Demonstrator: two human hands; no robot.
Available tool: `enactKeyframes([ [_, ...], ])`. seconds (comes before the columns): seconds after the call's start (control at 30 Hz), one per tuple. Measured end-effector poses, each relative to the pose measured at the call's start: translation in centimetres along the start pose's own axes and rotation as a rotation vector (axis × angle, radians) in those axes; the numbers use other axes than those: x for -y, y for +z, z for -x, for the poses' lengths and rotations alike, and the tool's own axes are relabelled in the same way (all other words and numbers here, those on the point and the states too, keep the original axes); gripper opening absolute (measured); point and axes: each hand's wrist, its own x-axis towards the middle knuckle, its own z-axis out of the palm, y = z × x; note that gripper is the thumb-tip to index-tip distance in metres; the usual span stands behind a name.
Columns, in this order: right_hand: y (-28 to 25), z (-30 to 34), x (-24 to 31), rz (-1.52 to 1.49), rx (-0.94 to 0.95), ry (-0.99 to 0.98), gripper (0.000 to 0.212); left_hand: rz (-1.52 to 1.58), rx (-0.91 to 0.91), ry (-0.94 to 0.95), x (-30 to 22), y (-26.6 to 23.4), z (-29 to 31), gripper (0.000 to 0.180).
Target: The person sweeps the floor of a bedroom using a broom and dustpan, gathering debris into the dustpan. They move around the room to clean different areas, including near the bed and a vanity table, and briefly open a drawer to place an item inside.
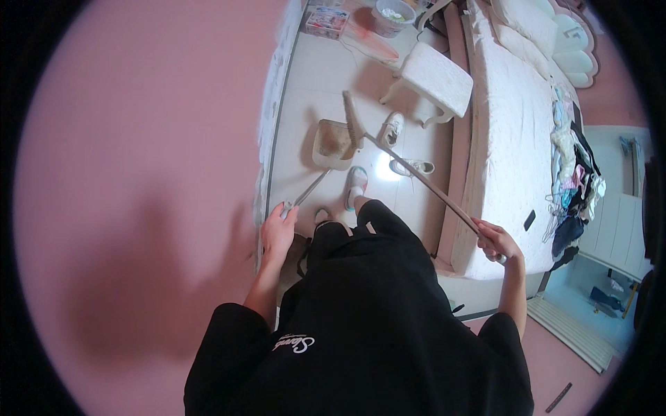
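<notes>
Holding a dustpan (334,143) in the left hand (279,227) and a broom (352,120) in the right hand (497,240), shoes (393,130) nearby

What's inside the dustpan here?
The dustpan shows a patch of brownish dirt or staining; which of the two is too unclear to tell. The broom head overlaps its right side, so anything beneath there is covered.

I have fairly bright light, a white glare (386,168) on the floor (300,97) off the long edge of the bed (506,159), and a broad, soft shadow (156,277) across the pink wall (152,97); my fisheye curves straight edges and blackens the corners.
</notes>
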Motion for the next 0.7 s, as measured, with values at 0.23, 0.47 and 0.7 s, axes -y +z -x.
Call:
enactKeyframes([
  [0.23, -11.6, -1.8, 7.0, -0.069, 0.044, -0.042, 0.047, 0.870, 0.310, -0.344, -10.5, -0.3, -5.8, 0.035],
  [0.47, -21.0, -4.6, 16.6, -0.133, 0.065, -0.095, 0.048, 0.958, 0.248, -0.340, -21.5, 0.5, -10.5, 0.039],
  [0.7, -24.2, -7.6, 24.4, -0.218, 0.079, -0.159, 0.049, 0.991, 0.258, -0.298, -30.1, 0.9, -16.8, 0.043],
])
